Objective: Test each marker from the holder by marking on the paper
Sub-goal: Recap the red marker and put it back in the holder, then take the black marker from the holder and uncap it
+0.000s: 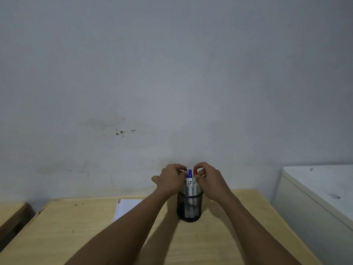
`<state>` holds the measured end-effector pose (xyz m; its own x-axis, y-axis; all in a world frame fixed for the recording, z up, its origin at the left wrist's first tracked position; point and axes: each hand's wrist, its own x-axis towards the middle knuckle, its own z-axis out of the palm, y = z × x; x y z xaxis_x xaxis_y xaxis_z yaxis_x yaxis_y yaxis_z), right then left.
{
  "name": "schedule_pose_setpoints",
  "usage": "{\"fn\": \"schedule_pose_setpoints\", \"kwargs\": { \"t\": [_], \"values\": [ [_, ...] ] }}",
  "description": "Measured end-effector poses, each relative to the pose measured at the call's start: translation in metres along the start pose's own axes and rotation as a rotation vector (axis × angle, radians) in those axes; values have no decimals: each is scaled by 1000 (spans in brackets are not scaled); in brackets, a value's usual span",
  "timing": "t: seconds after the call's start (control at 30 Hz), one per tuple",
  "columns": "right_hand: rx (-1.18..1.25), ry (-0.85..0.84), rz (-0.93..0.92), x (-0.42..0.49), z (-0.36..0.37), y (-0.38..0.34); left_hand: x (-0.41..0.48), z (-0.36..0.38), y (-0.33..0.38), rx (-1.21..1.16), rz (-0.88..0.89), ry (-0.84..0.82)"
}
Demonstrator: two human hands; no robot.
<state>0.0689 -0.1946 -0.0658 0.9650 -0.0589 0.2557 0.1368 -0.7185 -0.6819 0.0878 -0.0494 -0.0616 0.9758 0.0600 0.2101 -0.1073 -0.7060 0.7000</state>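
A black mesh holder (189, 208) stands on the wooden table (76, 236) near the wall. Upright in it are a blue-capped marker (190, 178), a red-capped marker (195, 172) and a dark-capped marker (185, 170) that my fingers mostly hide. My left hand (171, 178) pinches the top of the dark-capped marker. My right hand (209, 178) pinches the red-capped marker just below its cap. The white paper (125, 208) lies left of the holder, partly under my left forearm, with short blue and red strokes at its far left corner.
A white cabinet (321, 197) stands to the right of the table. A second wooden surface (10, 213) sits at the left, across a gap. The grey wall rises directly behind the holder.
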Motion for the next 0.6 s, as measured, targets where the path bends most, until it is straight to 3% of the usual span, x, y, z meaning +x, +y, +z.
{"fn": "schedule_pose_setpoints", "kwargs": {
  "t": [0.13, 0.37, 0.53, 0.6],
  "values": [
    [43, 25, 3, 2, 1, 4, -1, -2, 5, -24, -9, 15],
    [220, 305, -52, -16, -26, -25, -17, -44, 25, -181, 17, 181],
    [369, -31, -78, -48, -43, -79, -30, -111, 47, -588, 30, 208],
    [556, -22, -85, -62, -45, -99, -43, -141, 51, -710, 38, 236]
  ]
}}
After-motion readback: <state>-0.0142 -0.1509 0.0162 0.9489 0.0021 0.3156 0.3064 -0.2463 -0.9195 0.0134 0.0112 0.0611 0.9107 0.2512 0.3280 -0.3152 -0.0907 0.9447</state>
